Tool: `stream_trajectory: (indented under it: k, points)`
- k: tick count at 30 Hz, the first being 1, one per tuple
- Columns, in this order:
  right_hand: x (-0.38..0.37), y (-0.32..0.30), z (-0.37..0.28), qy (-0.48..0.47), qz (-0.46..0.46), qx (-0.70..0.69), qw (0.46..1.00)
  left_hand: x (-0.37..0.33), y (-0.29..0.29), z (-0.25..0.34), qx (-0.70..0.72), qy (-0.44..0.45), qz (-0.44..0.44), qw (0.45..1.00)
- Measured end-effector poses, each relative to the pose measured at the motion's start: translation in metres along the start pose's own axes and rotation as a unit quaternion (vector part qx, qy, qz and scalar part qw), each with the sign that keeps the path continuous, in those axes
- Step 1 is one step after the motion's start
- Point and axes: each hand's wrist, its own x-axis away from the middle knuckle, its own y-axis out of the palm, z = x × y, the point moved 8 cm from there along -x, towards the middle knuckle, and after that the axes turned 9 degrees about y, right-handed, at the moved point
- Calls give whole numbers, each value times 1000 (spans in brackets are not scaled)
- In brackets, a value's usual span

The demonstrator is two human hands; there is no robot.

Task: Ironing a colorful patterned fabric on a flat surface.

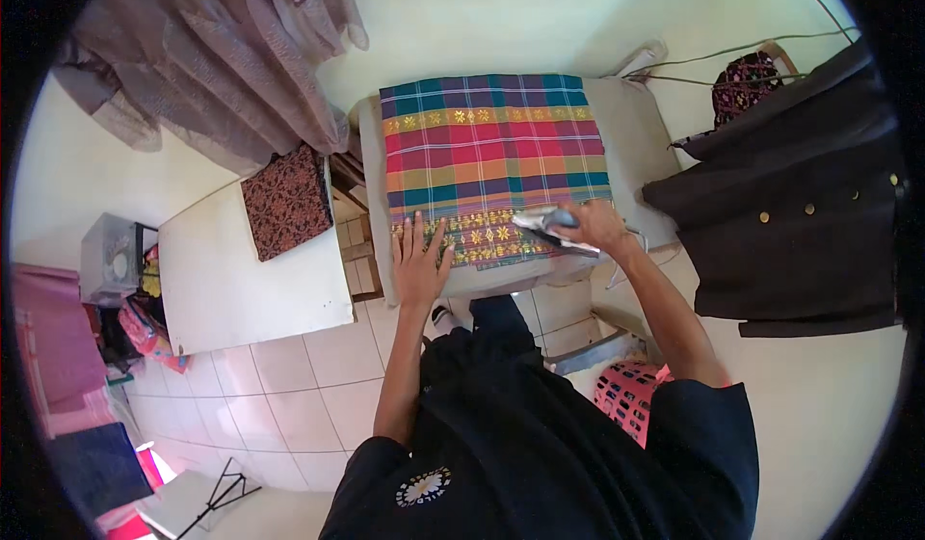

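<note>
A plaid cloth in green, red, orange and purple, with gold woven motifs, lies spread on a pale padded ironing table. My left hand rests flat on the cloth's near left corner, fingers spread. My right hand is wrapped round the handle of a clothes iron, which sits on the gold-patterned band near the cloth's front right edge. The iron's soleplate faces down and is hidden. A pale cord trails from the iron beside my right wrist.
To the left, a white table bears a folded brown patterned cloth. A dark buttoned garment hangs at the right. A pink basket stands by my right side. Curtains hang at the back left.
</note>
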Motion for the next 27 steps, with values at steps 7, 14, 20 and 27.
stream_trajectory:
  k: [7, 14, 20, 27]
  points:
    - [-5, 0, -10, 37, 9, 43, 998, 22, -3, -18, -40, -53, 25, 997]
    - [-15, -11, -51, -10, 35, -27, 999, 41, -5, -29, -62, -97, 53, 992]
    - [-34, 10, -93, -113, 54, 14, 992, 47, -8, -32, -26, -100, 71, 992]
    - [-53, 14, -159, -76, -32, 9, 997, 54, -8, -44, 102, -105, 97, 984]
